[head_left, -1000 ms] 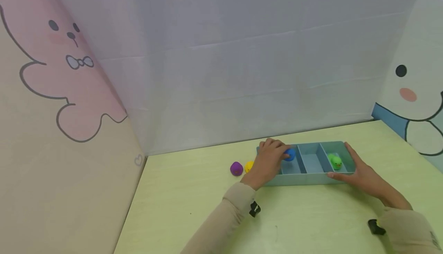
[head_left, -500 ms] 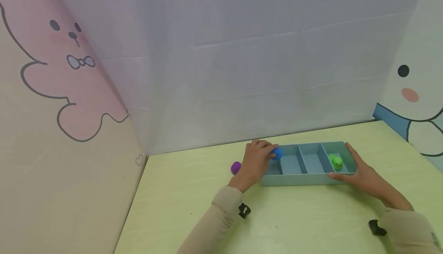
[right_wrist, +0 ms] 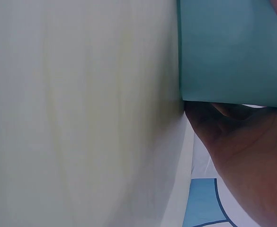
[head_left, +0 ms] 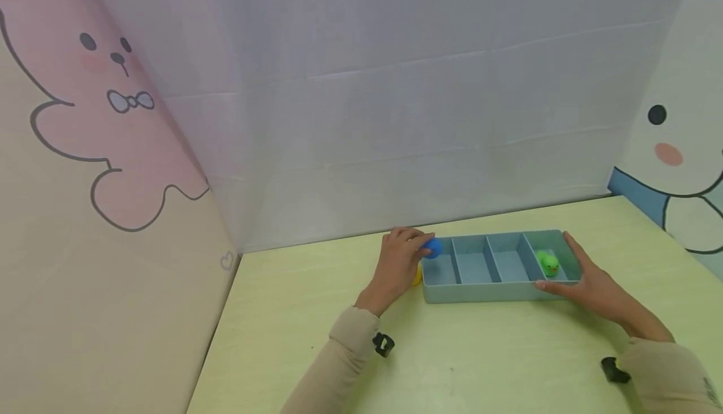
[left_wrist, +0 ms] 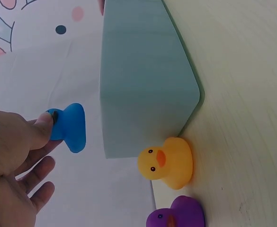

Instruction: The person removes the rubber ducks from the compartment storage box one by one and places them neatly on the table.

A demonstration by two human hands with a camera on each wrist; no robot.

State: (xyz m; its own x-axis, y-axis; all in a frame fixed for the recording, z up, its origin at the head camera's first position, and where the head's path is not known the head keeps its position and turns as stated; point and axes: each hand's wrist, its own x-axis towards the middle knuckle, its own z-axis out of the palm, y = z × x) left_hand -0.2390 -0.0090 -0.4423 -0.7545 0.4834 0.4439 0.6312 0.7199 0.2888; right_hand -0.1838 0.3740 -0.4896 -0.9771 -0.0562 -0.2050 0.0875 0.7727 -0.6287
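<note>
My left hand (head_left: 394,265) pinches a blue rubber duck (head_left: 433,248) between thumb and fingers, above the left end compartment of a blue-green divided box (head_left: 497,293). In the left wrist view the blue duck (left_wrist: 75,128) hangs clear of the box wall. My right hand (head_left: 601,291) grips the box's right end, thumb along the front wall; its other fingers are mostly hidden behind the end. A green rubber duck (head_left: 549,265) sits in the rightmost compartment. Beside the box's left end stands a yellow rubber duck (left_wrist: 178,163), with a purple rubber duck (left_wrist: 188,213) next to it.
The box rests on a pale yellow-green table (head_left: 294,339) near its back edge. A white cloth wall (head_left: 361,119) rises behind. Printed side panels with cartoon animals close in the left and right.
My left hand has moved left with the blue duck, from over the second compartment to the box's left end. It now covers the purple duck in the head view. My right hand stays put.
</note>
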